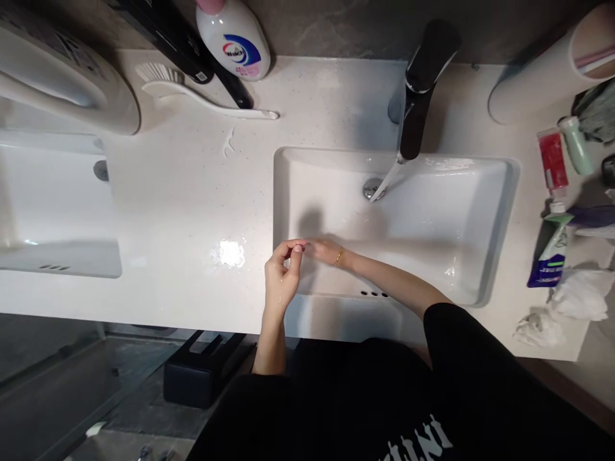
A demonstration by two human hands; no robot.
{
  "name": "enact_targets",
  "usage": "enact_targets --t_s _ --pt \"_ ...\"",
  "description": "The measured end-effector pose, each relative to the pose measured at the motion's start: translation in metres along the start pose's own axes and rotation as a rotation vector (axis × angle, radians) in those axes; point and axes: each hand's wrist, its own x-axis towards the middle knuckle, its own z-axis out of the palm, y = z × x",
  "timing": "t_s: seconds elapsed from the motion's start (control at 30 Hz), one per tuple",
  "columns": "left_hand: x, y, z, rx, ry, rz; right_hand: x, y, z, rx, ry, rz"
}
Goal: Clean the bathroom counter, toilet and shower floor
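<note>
My left hand (281,278) is above the left rim of the sink, wet, with thumb and forefinger pinched together. Whatever may be in that pinch is too small to make out. Reaching across the basin, my right hand (324,250) has its fingertips up against the pinched fingers of the left. Its fingers are partly hidden there, so I cannot tell how they are closed. A thin gold bracelet (339,257) circles the right wrist. Below both hands lies the white sink (423,243). Water runs from the black faucet (417,109) onto the metal drain (373,189).
Behind stand a white Walch bottle (235,41), a white brush (206,104) and a large white jug (72,83). A second basin (52,198) is at left. On the right are a white cylinder (538,80), a red tube (553,160), a purple-green pouch (550,253) and crumpled tissues (579,294).
</note>
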Motion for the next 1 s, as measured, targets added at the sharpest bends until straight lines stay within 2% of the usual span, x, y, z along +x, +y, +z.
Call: enact_targets --t_s 0.1,0.17,0.23,0.3,0.33,0.4,0.47,0.53,0.63,0.7,0.73,0.77,0.83,1.0 --pt "-0.003 0.003 -0.004 -0.018 0.03 0.012 0.002 0.042 -0.029 -0.06 0.206 0.396" --pt "-0.006 0.004 -0.008 -0.042 0.053 0.008 -0.017 0.078 -0.053 -0.056 0.399 0.601" --pt "-0.01 0.005 -0.014 -0.07 0.093 0.01 -0.046 0.104 -0.068 -0.018 0.507 0.588" --pt "-0.014 0.006 -0.02 -0.092 0.151 0.024 -0.078 0.11 -0.068 0.051 0.441 0.423" --pt "-0.015 0.006 -0.022 -0.103 0.182 0.031 -0.091 0.104 -0.062 0.088 0.367 0.324" --pt "-0.016 0.006 -0.026 -0.123 0.237 0.041 -0.102 0.076 -0.043 0.14 0.19 0.129" --pt "-0.015 0.003 -0.028 -0.142 0.282 0.042 -0.089 0.035 -0.021 0.143 0.035 -0.041" --pt "-0.014 0.001 -0.027 -0.148 0.305 0.037 -0.056 -0.009 -0.004 0.11 -0.07 -0.146" --pt "-0.012 -0.001 -0.023 -0.132 0.283 0.037 0.002 -0.054 0.007 0.107 -0.103 -0.122" --pt "-0.012 0.0 -0.021 -0.111 0.254 0.047 0.021 -0.061 0.006 0.122 -0.095 -0.049" --pt "-0.012 0.002 -0.02 -0.098 0.244 0.054 0.02 -0.057 0.004 0.124 -0.099 -0.01" --pt "-0.012 0.003 -0.019 -0.086 0.238 0.059 0.01 -0.049 0.001 0.119 -0.11 0.035" --pt "-0.014 0.006 -0.017 -0.072 0.23 0.066 -0.033 -0.022 -0.008 0.099 -0.152 0.163" --pt "-0.016 0.007 -0.013 -0.101 0.156 0.05 -0.207 0.053 -0.039 0.023 -0.235 0.539"
